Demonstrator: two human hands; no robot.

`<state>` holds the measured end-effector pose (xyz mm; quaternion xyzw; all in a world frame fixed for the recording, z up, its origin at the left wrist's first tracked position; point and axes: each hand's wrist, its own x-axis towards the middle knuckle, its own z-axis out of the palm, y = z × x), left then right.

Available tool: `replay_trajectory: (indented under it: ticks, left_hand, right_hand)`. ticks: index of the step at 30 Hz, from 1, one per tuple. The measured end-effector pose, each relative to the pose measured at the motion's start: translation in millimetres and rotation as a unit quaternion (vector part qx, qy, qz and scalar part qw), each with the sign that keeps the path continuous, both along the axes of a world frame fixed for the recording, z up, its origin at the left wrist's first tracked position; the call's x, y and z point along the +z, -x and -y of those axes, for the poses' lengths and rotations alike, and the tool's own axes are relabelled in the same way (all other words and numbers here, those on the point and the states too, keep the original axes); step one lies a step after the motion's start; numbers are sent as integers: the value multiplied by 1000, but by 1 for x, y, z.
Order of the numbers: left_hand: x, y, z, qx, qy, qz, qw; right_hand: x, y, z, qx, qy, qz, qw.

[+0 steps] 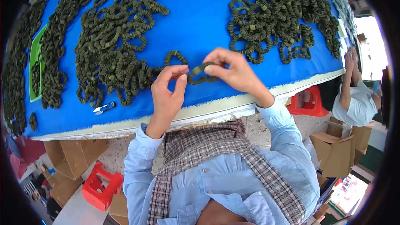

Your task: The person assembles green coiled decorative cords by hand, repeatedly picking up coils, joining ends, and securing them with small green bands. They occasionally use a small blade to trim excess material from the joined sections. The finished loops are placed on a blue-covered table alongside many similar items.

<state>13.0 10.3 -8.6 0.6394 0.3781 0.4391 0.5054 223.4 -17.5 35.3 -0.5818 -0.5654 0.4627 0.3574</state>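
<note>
Between the thumb and fingers of my right hand (233, 68) is a dark green gathered hair scrunchie (199, 75), lifted over the blue table cover. A smoother, flat section shows along its band. My left hand (168, 91) is at the left end of this scrunchie, its thumb and index fingertips pinched close together. Whatever sits between those tips is too small to make out. Just beyond my left fingers lies another scrunchie (176, 55), by the edge of a large heap of scrunchies (110, 41). Small thread snips (105, 108) rest below that heap.
A second heap of scrunchies (271, 21) lies at the far right. Farther left are a long row of them (56, 54) and a green tray (35, 71). Red stools (102, 186) and cardboard boxes (333, 152) stand around the table. Another person (354, 100) is at the right.
</note>
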Motion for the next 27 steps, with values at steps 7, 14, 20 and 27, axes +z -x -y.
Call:
replay_trajectory:
  ticks: [7,14,20,27]
  left_hand:
    - [4,13,-12,103,-228,-222,942]
    - [3,21,-11,139,-243,-236,931]
    - [1,25,-16,142,-241,-202,939]
    - [8,27,-11,133,-8,-27,991]
  right_hand:
    - [24,-132,-26,-211,-132,90,964]
    - [23,-64,-60,-130,-331,365,860]
    - [-36,47,-59,49,-272,281,919]
    - [-18,51,-48,-36,-43,99,994]
